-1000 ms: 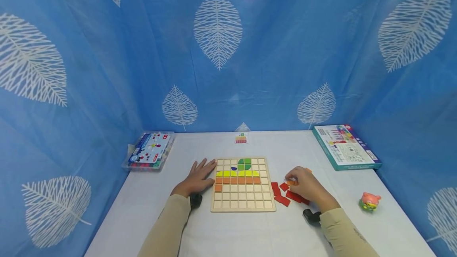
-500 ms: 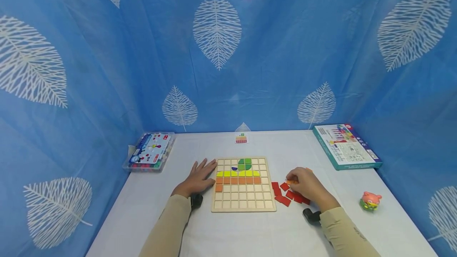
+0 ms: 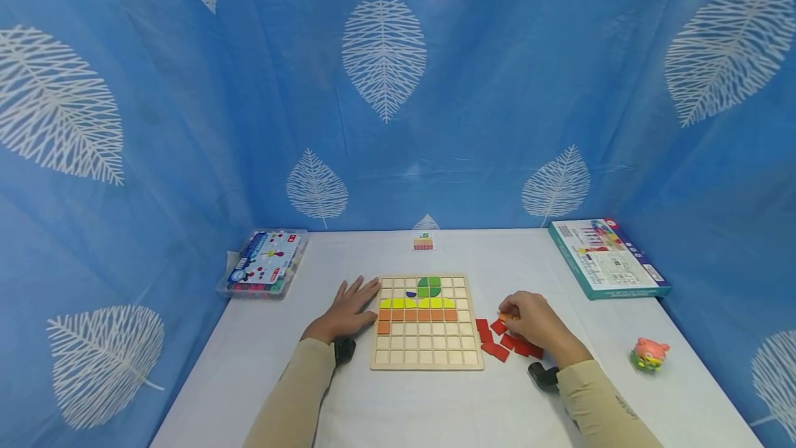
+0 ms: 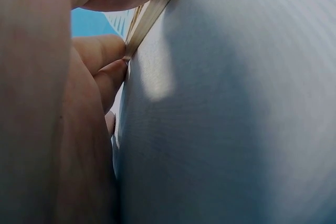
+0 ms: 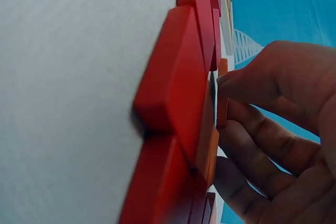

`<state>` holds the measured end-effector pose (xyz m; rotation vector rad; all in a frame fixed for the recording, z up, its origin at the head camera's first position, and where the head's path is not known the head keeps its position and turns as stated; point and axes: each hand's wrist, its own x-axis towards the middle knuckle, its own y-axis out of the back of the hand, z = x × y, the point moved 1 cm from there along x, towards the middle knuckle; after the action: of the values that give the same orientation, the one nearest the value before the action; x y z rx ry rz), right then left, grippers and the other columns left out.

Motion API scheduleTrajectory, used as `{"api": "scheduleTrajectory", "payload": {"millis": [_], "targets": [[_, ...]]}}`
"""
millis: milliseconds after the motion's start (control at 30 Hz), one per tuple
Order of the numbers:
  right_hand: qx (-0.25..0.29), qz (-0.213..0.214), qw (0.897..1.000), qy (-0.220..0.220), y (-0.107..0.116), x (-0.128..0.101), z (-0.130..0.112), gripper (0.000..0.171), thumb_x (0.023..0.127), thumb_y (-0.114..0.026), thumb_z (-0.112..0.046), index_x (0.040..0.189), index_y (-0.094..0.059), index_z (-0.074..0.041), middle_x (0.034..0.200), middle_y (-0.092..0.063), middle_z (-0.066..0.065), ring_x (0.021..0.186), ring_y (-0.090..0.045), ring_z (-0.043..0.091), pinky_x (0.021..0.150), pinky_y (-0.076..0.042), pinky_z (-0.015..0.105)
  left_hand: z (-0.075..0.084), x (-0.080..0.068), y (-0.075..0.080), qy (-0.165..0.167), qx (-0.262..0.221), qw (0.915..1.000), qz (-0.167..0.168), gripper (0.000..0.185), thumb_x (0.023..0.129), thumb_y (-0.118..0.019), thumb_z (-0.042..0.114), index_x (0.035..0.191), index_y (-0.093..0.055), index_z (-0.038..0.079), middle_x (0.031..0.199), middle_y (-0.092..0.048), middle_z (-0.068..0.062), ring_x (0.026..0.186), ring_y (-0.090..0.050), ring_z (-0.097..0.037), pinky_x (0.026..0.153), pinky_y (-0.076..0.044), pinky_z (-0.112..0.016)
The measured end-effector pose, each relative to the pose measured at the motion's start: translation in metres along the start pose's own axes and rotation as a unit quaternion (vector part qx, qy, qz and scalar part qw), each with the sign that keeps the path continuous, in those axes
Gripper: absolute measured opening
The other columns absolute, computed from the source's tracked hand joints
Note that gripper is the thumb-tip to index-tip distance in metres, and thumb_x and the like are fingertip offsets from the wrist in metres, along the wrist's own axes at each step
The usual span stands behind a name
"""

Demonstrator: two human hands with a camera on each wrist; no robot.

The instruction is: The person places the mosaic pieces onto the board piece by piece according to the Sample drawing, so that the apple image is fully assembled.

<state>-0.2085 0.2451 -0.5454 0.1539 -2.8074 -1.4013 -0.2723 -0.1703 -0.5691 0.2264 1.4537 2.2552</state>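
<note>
On a white table point(image 3: 435, 399) walled by blue leaf-print cloth, the right hand point(image 3: 528, 327) pinches an orange tile point(image 3: 505, 316) (fingers curled) over the red tiles point(image 3: 497, 350) right of the wooden grid board point(image 3: 426, 364). The left hand point(image 3: 348, 310) lies flat, fingers straight, touching the board's left edge.

A small orange tile point(image 3: 505, 316) was pinched edge-on between the fingertips point(image 5: 231, 80) of the right hand point(image 3: 528, 323), held just above a loose cluster of red square tiles point(image 3: 497, 341) that lay flat on the white table, some overlapping (the wrist view showed them stacked at angles). Just left of that cluster sat the square wooden grid board point(image 3: 426, 323), flat, with a green shape at its top, a yellow row, an orange row beneath, and one orange tile starting the next row at the left. The left hand point(image 3: 343, 310) rested flat, fingers spread, touching the board's left edge.
</note>
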Motion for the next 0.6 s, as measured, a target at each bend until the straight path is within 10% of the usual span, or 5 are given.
{"api": "scheduleTrajectory", "payload": {"millis": [600], "targets": [[0.029, 0.019, 0.996, 0.088, -0.014, 0.013, -0.035, 0.014, 0.090, -0.080, -0.005, 0.104, -0.079, -0.007, 0.098, -0.069, -0.002, 0.089, -0.063, 0.019, 0.086, -0.059, 0.044, 0.001, 0.000, 0.002, 0.004, 0.005, 0.9999, -0.010, 0.074, 0.100, -0.054, 0.040, 0.168, -0.032, 0.021, 0.172, -0.025, 0.005, 0.160, -0.006, -0.026, 0.125, 0.008, -0.050]]}}
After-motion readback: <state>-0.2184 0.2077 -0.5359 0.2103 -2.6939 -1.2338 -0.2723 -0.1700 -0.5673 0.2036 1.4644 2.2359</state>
